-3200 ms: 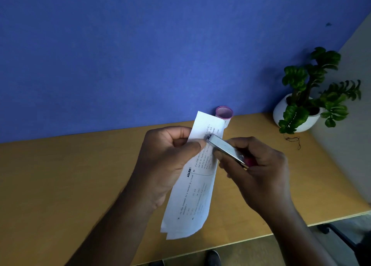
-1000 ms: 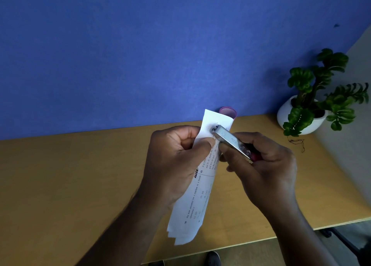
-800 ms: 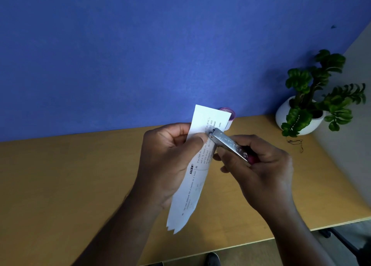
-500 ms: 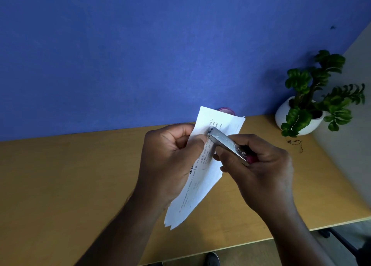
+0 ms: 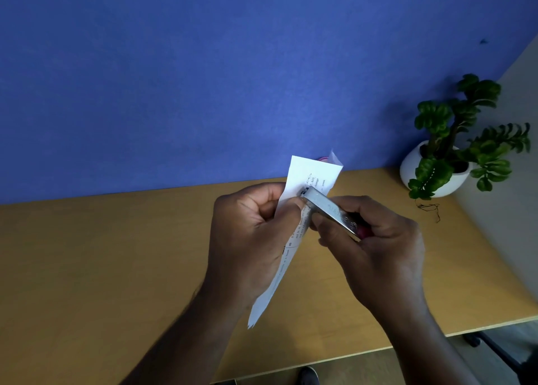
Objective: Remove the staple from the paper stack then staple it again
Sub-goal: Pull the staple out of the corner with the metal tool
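Note:
A narrow stack of white printed paper (image 5: 313,175) is held upright above the desk. My left hand (image 5: 250,239) grips it near the top, thumb pressed on the front sheet. My right hand (image 5: 375,248) grips a small silver stapler (image 5: 330,210) with a red underside. The stapler's tip touches the paper just beside my left thumb. One rear sheet corner (image 5: 334,159) sticks up behind the stack. The staple itself is too small to make out.
The wooden desk (image 5: 116,268) ends at a blue partition wall (image 5: 233,79). A white pot with a green plant (image 5: 436,169) stands at the back right. A pink object (image 5: 322,159) peeks out behind the paper. A chair base (image 5: 495,352) shows below the desk's front edge.
The paper stack has swung and narrowed edge-on, its lower end now pointing down-left. A rear sheet corner has sprung up at the top. The stapler tip stays at the same spot on the paper.

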{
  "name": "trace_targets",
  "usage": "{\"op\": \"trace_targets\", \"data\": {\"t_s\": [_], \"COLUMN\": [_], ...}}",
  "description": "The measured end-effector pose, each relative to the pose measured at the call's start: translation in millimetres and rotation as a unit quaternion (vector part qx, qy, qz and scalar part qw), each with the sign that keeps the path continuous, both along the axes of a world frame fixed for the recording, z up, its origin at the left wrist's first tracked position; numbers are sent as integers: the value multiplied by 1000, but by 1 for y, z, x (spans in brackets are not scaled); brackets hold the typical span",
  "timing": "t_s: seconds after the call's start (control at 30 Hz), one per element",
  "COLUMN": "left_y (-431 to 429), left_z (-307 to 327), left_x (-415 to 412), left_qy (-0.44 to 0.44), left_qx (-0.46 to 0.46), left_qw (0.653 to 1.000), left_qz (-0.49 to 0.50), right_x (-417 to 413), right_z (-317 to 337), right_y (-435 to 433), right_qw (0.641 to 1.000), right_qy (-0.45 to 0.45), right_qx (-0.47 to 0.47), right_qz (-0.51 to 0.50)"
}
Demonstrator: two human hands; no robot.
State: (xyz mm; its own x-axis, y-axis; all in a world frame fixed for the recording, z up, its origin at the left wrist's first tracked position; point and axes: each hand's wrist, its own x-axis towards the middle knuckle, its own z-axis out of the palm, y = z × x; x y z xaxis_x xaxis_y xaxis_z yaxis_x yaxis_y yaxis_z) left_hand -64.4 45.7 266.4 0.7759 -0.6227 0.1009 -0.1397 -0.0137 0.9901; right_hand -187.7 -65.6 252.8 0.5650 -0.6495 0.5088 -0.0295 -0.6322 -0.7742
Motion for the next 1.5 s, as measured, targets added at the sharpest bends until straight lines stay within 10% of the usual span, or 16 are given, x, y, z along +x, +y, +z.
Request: {"op": "trace_targets", "data": {"t_s": [0.6,1.5], "left_y": [-3,-6], "left_z": [-2,-8], "left_x": [5,-14], "left_qy": [96,-48], "left_qx": [-58,-103], "left_qw": [994,993], "left_qz": [0,35], "right_x": [0,1], "right_z": [-9,-5], "right_y": [-1,14], "right_qw": [998,999], "right_qy": [-53,-46], "right_qx": [30,-2], "right_qz": [17,-26]}}
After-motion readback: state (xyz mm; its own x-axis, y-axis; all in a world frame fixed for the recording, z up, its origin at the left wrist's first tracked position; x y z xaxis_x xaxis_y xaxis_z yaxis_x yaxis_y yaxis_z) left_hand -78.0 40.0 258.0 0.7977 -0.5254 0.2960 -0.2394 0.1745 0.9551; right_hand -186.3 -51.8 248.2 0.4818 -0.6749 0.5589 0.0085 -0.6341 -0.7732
